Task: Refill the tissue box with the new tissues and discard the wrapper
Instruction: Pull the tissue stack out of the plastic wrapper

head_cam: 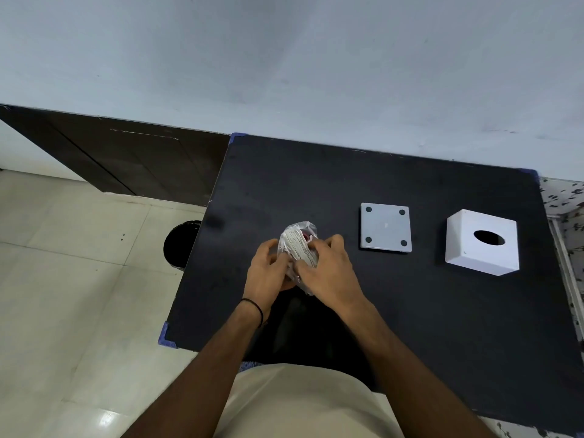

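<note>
Both hands are gripping a pack of tissues (298, 248) over the left-middle part of the black bench (379, 311). The left hand (268, 273) is wrapping around the pack's left side, with its fingers curling onto the clear plastic wrapper (301, 229), which is bunching up around the far end of the stack. The right hand (328, 270) is pressing on the pack from the right, its fingers lying across the exposed edges of the folded tissues. A small patch of red is showing inside the wrapper near the top. Whether the pack is resting on the bench or being held just above it cannot be told.

A thin black band (256, 308) is circling the left wrist.

To the right of the hands, apart from them, a grey square base plate (385, 227) with four dark round pads at its corners is lying flat on the bench. Further right, the white tissue box cover (474, 257) is sitting near the bench's right edge, with its oval opening (489, 238) facing up.

Off the bench's left edge, a black round bin (180, 245) is standing on the pale tiled floor (79, 279), partly hidden by the bench. Blue tape (166, 336) is marking the bench corners.
</note>
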